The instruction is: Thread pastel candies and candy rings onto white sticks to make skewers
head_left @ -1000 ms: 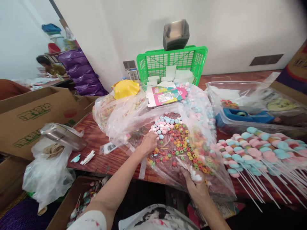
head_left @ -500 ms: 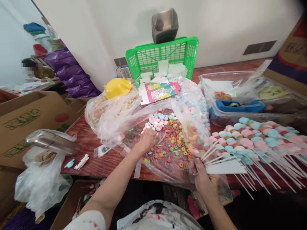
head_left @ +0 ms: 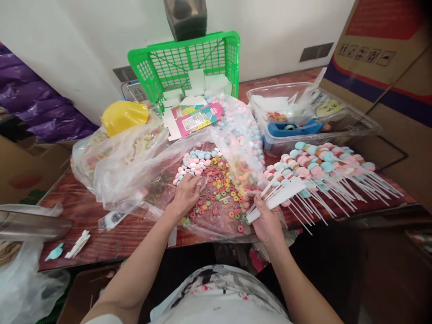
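Note:
My left hand (head_left: 185, 194) is over the clear plastic sheet, its fingers curled together at the near edge of a heap of pink, blue and white candies (head_left: 194, 163). What those fingers hold, if anything, is hidden. Loose ring-shaped cereal (head_left: 218, 182) in red, orange, yellow and green lies just right of it. At the table's front, my right hand (head_left: 268, 221) grips a bunch of thin white sticks (head_left: 270, 189) together with a flat white strip (head_left: 285, 194). Beyond it lie many skewers (head_left: 317, 164) threaded with pastel candies, their white sticks pointing toward me.
A green crate (head_left: 189, 56) stands against the wall, with a colourful printed card (head_left: 192, 118) before it. Bags of candy, one under a yellow bowl-like piece (head_left: 124, 118), lie left. At right are a clear tub (head_left: 351, 128) with a blue tape dispenser (head_left: 297, 128) and a carton (head_left: 378, 63).
The view has swung right. My left hand has drawn slightly back from the candy heap. My right hand still grips the sticks and strip, now angled more upward.

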